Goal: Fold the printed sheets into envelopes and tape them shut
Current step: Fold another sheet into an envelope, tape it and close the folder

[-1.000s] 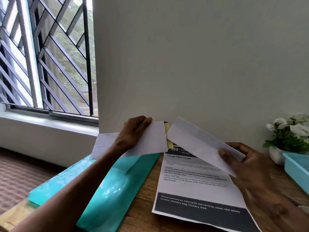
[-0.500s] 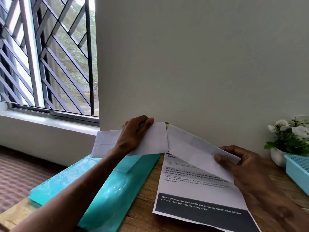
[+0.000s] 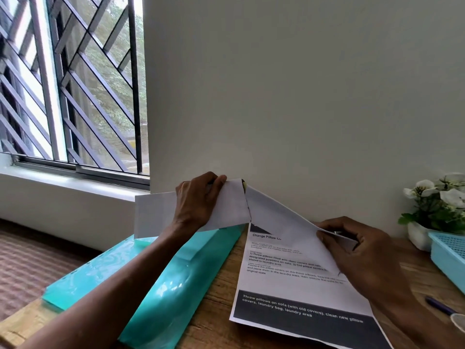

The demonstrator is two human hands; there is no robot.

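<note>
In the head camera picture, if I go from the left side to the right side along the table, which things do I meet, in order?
Teal plastic folder → left hand holding a folded paper → printed sheet → right hand pinching another folded paper → purple pen → light blue basket.

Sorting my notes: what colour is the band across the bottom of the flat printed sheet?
Dark grey band with white lettering, head view.

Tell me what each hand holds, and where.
Left hand grips the white envelope near its middle; right hand pinches the folded sheet at its right end.
</note>
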